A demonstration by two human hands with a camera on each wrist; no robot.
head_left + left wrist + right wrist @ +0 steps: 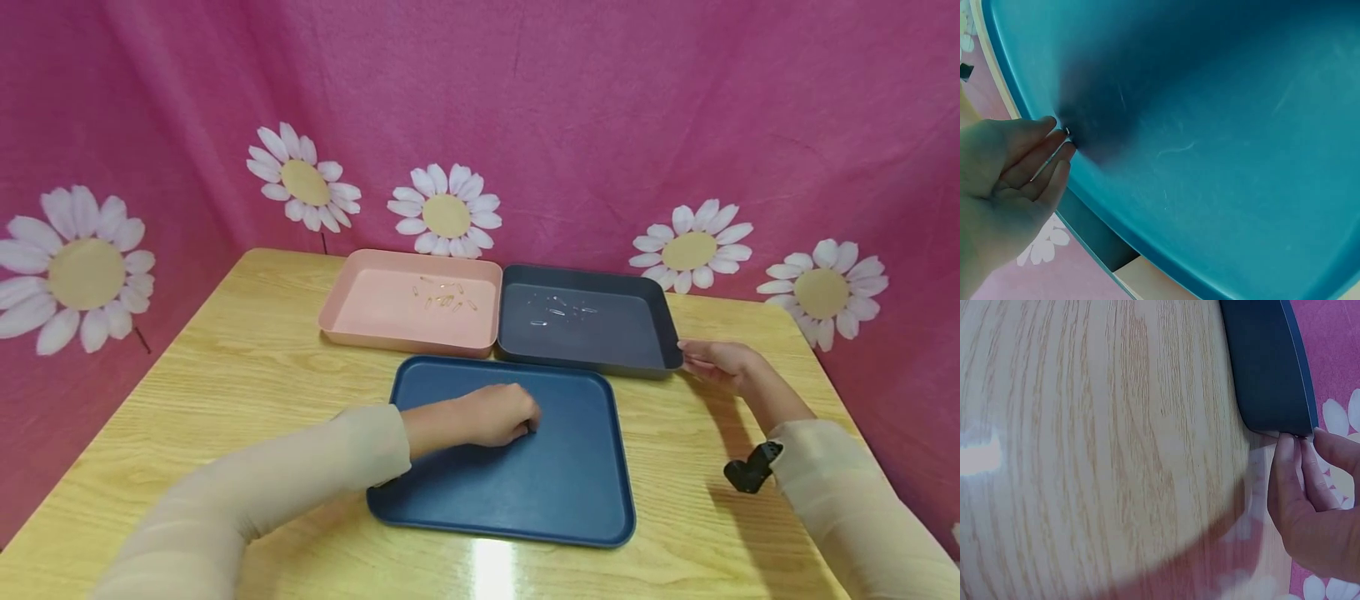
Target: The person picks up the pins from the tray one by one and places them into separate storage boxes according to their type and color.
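Over the middle of a flat blue tray (pixel 570 492), my left hand (pixel 498 414) is turned knuckles up with fingers bent. In the left wrist view, that hand (pixel 1013 181) pinches a thin silver pin-like piece (pixel 1047 161) between thumb and fingers; its exact kind is too small to tell. My right hand (pixel 720 365) grips the right end of a deep dark grey tray (pixel 667 329). In the right wrist view the thumb sits at the tray's rim and the fingers (pixel 1285 462) press its outer wall from below.
A pink tray (pixel 352 308) stands left of the dark grey one, holding several small gold-coloured pieces (pixel 446 301). Several small silver pieces (pixel 557 312) lie in the dark grey tray. All stand on a wooden table (pixel 285 383) before a pink flowered cloth (pixel 555 125).
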